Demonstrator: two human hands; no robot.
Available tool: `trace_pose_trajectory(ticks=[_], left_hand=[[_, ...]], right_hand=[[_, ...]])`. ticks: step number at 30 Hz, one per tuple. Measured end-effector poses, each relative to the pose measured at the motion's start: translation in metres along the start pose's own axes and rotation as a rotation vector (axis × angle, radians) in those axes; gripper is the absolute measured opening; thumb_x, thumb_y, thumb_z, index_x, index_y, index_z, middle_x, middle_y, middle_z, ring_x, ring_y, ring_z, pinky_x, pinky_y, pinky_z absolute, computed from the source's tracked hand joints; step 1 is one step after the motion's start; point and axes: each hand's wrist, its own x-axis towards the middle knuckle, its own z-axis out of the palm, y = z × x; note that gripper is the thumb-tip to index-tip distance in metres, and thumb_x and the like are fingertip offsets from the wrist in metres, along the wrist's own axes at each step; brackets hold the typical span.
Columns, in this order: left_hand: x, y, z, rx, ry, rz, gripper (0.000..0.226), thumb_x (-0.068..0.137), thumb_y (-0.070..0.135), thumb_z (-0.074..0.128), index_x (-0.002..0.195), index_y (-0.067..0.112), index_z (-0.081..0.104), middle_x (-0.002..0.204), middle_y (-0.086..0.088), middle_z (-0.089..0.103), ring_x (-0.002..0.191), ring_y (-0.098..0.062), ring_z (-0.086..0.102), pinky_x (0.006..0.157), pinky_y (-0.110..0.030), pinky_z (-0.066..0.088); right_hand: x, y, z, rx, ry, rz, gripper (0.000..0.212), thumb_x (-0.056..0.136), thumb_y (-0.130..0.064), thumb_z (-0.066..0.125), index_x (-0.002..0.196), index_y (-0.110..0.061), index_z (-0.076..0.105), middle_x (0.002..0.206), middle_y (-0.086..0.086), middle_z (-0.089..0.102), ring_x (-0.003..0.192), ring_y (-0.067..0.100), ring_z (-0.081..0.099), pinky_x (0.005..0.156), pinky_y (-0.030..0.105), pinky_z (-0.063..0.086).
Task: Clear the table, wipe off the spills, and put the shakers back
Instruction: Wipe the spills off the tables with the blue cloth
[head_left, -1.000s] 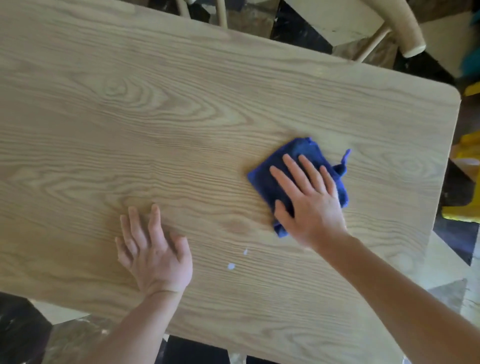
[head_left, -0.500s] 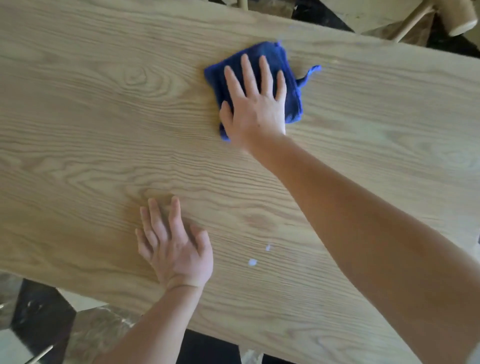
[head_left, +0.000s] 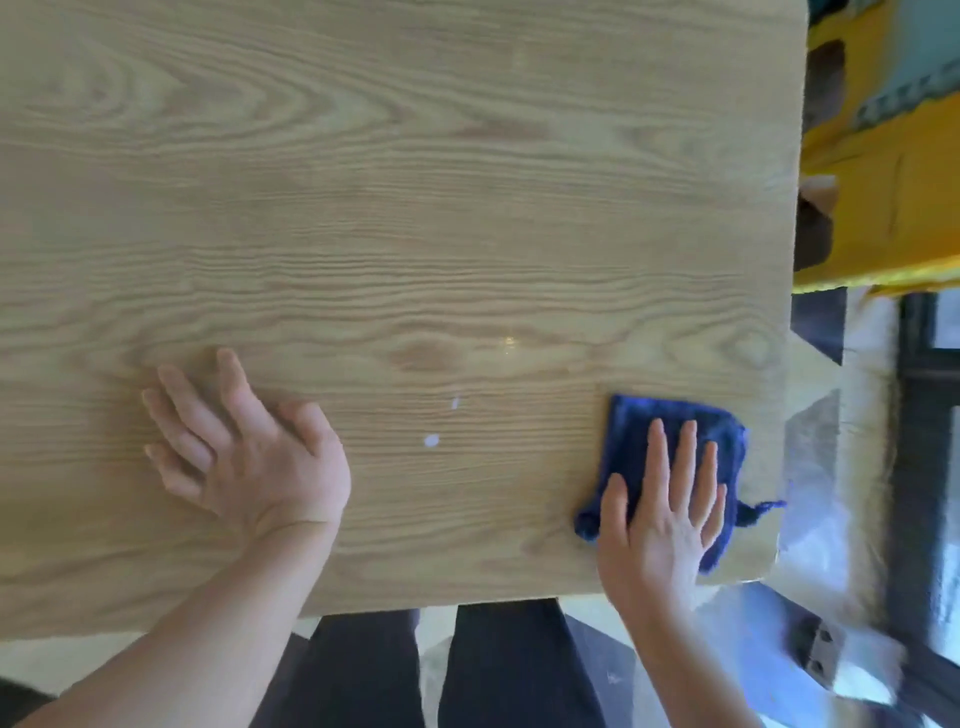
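A person's right hand (head_left: 662, 512) presses flat, fingers spread, on a folded blue cloth (head_left: 670, 447) lying near the right front corner of a wooden table (head_left: 395, 208). The left hand (head_left: 249, 457) rests open and empty, palm down, on the tabletop well to the left. Between the hands, two small white spill spots (head_left: 431, 440) sit on the wood, apart from the cloth. Dark trouser legs (head_left: 498, 670) show below the table's near edge.

Light wood-grain table (head_left: 415, 182), yellow furniture (head_left: 893, 171) beside it, pale glossy floor (head_left: 852, 467)
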Motion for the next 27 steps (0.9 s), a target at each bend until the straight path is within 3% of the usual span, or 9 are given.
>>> trace_pose_trajectory(ticks=[5, 10, 14, 21, 24, 27], left_hand=[[0.001, -0.004, 0.002, 0.027, 0.024, 0.013, 0.064, 0.088, 0.029, 0.04, 0.15, 0.026, 0.026, 0.165, -0.013, 0.011, 0.154, -0.031, 0.007, 0.12, -0.059, 0.011], [0.004, -0.004, 0.005, 0.025, 0.043, 0.015, 0.063, 0.088, 0.03, 0.039, 0.15, 0.024, 0.028, 0.165, -0.013, 0.013, 0.153, -0.032, 0.009, 0.119, -0.059, 0.013], [0.0, -0.001, 0.005, 0.026, 0.045, 0.011, 0.066, 0.086, 0.032, 0.035, 0.15, 0.024, 0.027, 0.165, -0.013, 0.013, 0.154, -0.031, 0.009, 0.12, -0.058, 0.011], [0.001, -0.005, 0.005, -0.03, 0.009, 0.012, 0.065, 0.087, 0.034, 0.032, 0.15, 0.025, 0.025, 0.165, -0.011, 0.009, 0.154, -0.032, 0.004, 0.121, -0.059, 0.008], [0.0, -0.003, 0.004, -0.046, 0.012, 0.012, 0.063, 0.088, 0.035, 0.034, 0.151, 0.027, 0.026, 0.166, -0.01, 0.009, 0.154, -0.03, 0.004, 0.121, -0.059, 0.007], [0.001, -0.005, 0.002, -0.057, 0.019, 0.011, 0.063, 0.088, 0.036, 0.034, 0.15, 0.028, 0.027, 0.165, -0.009, 0.011, 0.154, -0.029, 0.005, 0.121, -0.059, 0.008]], right_hand=[[-0.053, -0.042, 0.03, 0.011, 0.014, 0.021, 0.066, 0.094, -0.041, 0.033, 0.157, -0.027, 0.02, 0.167, 0.005, 0.012, 0.154, 0.03, 0.007, 0.122, 0.057, 0.01], [-0.034, -0.096, 0.027, -0.073, -0.011, -0.435, 0.063, 0.095, -0.035, 0.041, 0.156, -0.03, 0.026, 0.166, 0.006, 0.016, 0.154, 0.034, 0.009, 0.121, 0.059, 0.01], [0.04, -0.156, 0.013, -0.033, 0.059, -0.615, 0.058, 0.099, -0.036, 0.036, 0.156, -0.032, 0.025, 0.165, 0.001, 0.022, 0.153, 0.03, 0.015, 0.121, 0.056, 0.012], [0.172, -0.261, -0.007, 0.024, 0.183, -0.443, 0.057, 0.096, -0.036, 0.025, 0.151, -0.032, 0.036, 0.156, -0.005, 0.038, 0.148, 0.026, 0.026, 0.12, 0.052, 0.012], [0.155, -0.254, 0.0, 0.034, 0.168, -0.533, 0.058, 0.097, -0.039, 0.026, 0.154, -0.028, 0.031, 0.164, 0.001, 0.024, 0.152, 0.03, 0.015, 0.122, 0.052, 0.01], [0.091, -0.218, 0.01, 0.006, 0.129, -0.642, 0.058, 0.097, -0.038, 0.034, 0.153, -0.026, 0.034, 0.165, 0.004, 0.023, 0.152, 0.032, 0.017, 0.121, 0.053, 0.013]])
